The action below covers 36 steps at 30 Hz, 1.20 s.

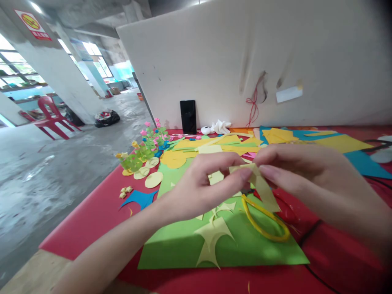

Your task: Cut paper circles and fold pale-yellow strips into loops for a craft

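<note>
A pale yellow paper strip (266, 195) is pinched between both hands, its long end hanging down to the right. My left hand (205, 181) holds the strip's left end between thumb and fingers. Close beside it, my right hand (294, 171) grips the strip near its bend, thumb against the paper. Beneath them lies a green sheet (254, 253) with pale yellow paper scraps (214, 241) on it. Scissors with a yellow handle (266, 232) rest on the sheet's right side, their blades hidden by the hands and strip.
Paper flower decorations (147, 143), pale discs (154, 179), small folded stars (125, 192) and a blue scrap (141, 199) lie left. Yellow sheets (343, 143) are at the back right. A black phone (188, 117) leans on a white board (214, 61). Dark cables (318, 277) cross the right.
</note>
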Available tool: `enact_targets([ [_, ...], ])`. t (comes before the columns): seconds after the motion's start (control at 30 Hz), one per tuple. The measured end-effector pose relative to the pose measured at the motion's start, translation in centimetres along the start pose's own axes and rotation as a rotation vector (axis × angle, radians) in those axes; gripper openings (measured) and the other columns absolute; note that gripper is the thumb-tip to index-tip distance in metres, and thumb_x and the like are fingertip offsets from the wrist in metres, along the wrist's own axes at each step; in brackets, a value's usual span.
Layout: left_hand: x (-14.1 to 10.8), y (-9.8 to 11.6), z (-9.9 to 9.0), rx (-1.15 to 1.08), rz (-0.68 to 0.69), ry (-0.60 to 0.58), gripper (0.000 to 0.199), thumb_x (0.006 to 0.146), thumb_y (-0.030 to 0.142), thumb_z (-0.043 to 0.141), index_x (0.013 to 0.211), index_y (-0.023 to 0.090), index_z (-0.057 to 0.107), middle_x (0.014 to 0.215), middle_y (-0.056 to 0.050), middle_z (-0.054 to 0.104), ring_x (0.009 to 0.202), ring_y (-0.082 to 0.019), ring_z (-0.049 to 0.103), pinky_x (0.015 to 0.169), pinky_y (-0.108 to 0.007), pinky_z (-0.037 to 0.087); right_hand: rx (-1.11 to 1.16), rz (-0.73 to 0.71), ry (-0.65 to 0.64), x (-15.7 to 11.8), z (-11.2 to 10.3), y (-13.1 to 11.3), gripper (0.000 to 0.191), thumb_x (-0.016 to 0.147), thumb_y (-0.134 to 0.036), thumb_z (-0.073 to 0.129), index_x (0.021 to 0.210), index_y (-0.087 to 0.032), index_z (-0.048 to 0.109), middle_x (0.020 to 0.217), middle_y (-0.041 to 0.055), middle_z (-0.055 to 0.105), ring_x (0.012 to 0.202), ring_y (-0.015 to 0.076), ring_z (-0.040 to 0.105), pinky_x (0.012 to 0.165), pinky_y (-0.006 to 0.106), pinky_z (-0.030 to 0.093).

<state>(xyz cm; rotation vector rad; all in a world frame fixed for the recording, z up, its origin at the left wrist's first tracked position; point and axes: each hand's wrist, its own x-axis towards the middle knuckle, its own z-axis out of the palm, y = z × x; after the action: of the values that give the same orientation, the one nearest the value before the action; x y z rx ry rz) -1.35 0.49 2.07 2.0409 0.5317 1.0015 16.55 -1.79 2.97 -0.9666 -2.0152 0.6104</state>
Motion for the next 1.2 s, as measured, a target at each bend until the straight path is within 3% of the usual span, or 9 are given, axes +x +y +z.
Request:
enact_targets([
  [0.1, 0.0, 0.1, 0.0, 0.029, 0.004, -0.045, 0.016, 0.085, 0.015, 0.049, 0.070, 0.014, 0.056, 0.063, 0.003, 0.055, 0.059, -0.006, 0.050, 0.056, -0.017, 0.041, -0.032, -0.014, -0.038, 0.1, 0.0, 0.0, 0.018, 0.086, -0.026, 0.050, 0.072, -0.024, 0.060, 0.067, -0.0051, 0.063, 0.060, 0.0104, 0.057, 0.050, 0.020, 0.042],
  [0.2, -0.2, 0.3, 0.1, 0.088, -0.004, -0.076, 0.019, 0.082, 0.013, 0.049, 0.063, 0.013, 0.052, 0.057, 0.003, 0.048, 0.054, -0.006, 0.045, 0.052, -0.018, 0.039, -0.066, -0.059, -0.082, 0.1, -0.1, 0.0, 0.017, 0.083, -0.020, 0.051, 0.069, -0.022, 0.059, 0.061, -0.0058, 0.060, 0.055, 0.0080, 0.054, 0.048, 0.018, 0.041],
  [0.33, -0.2, 0.5, 0.1, 0.123, -0.040, -0.126, 0.022, 0.083, 0.016, 0.049, 0.061, 0.013, 0.053, 0.057, 0.000, 0.053, 0.055, -0.009, 0.049, 0.052, -0.021, 0.039, -0.109, -0.097, -0.124, 0.0, -0.4, -0.1, 0.015, 0.080, -0.015, 0.052, 0.068, -0.021, 0.059, 0.058, -0.0066, 0.058, 0.051, 0.0066, 0.051, 0.047, 0.017, 0.040],
  [0.47, -0.1, 0.3, -0.1, 0.066, -0.012, -0.074, 0.023, 0.085, 0.025, 0.050, 0.066, 0.013, 0.056, 0.060, -0.001, 0.055, 0.055, -0.009, 0.049, 0.050, -0.022, 0.039, -0.027, -0.054, -0.029, 0.0, -0.3, -0.2, 0.019, 0.083, -0.020, 0.051, 0.065, -0.022, 0.058, 0.064, -0.0048, 0.063, 0.056, 0.0093, 0.055, 0.050, 0.019, 0.043],
  [0.63, -0.2, 0.1, -0.1, -0.074, 0.030, -0.066, 0.022, 0.087, 0.021, 0.049, 0.069, 0.013, 0.056, 0.061, 0.001, 0.055, 0.055, -0.006, 0.050, 0.051, -0.017, 0.042, 0.051, -0.034, 0.101, 0.1, 0.4, 0.0, 0.017, 0.083, -0.023, 0.053, 0.067, -0.026, 0.058, 0.064, -0.0090, 0.061, 0.056, 0.0072, 0.055, 0.052, 0.016, 0.044],
  [0.73, -0.4, 0.0, 0.1, -0.045, 0.053, 0.001, 0.021, 0.087, 0.021, 0.051, 0.068, 0.013, 0.055, 0.058, 0.003, 0.050, 0.051, -0.004, 0.046, 0.046, -0.016, 0.039, 0.096, -0.042, 0.133, 0.0, 0.6, 0.0, 0.019, 0.082, -0.019, 0.054, 0.066, -0.027, 0.057, 0.060, -0.0107, 0.058, 0.055, 0.0048, 0.053, 0.051, 0.012, 0.042],
  [0.87, -0.7, 0.0, 0.2, -0.017, 0.094, 0.021, 0.023, 0.088, 0.021, 0.049, 0.067, 0.014, 0.054, 0.059, 0.003, 0.049, 0.053, -0.005, 0.045, 0.051, -0.018, 0.039, 0.164, -0.039, 0.116, -0.2, 0.7, -0.2, 0.021, 0.083, -0.018, 0.053, 0.064, -0.026, 0.057, 0.060, -0.0114, 0.059, 0.055, 0.0037, 0.054, 0.051, 0.010, 0.043],
  [1.03, -0.6, 0.1, 0.0, -0.118, -0.027, -0.043, 0.036, 0.094, 0.030, 0.035, 0.066, 0.015, 0.052, 0.066, 0.000, 0.052, 0.064, -0.010, 0.051, 0.062, -0.024, 0.042, 0.229, 0.000, 0.060, -0.1, 0.7, -0.2, 0.020, 0.085, -0.019, 0.053, 0.067, -0.024, 0.059, 0.062, -0.0084, 0.061, 0.057, 0.0054, 0.055, 0.052, 0.014, 0.043],
  [1.2, -0.5, -0.1, 0.0, -0.098, 0.043, 0.031, 0.026, 0.090, 0.021, 0.045, 0.065, 0.016, 0.052, 0.065, 0.001, 0.053, 0.064, -0.009, 0.051, 0.062, -0.023, 0.040, 0.157, 0.051, 0.026, 0.1, 0.6, 0.4, 0.018, 0.085, -0.024, 0.053, 0.068, -0.024, 0.058, 0.063, -0.0051, 0.056, 0.059, 0.0096, 0.051, 0.054, 0.020, 0.041],
])
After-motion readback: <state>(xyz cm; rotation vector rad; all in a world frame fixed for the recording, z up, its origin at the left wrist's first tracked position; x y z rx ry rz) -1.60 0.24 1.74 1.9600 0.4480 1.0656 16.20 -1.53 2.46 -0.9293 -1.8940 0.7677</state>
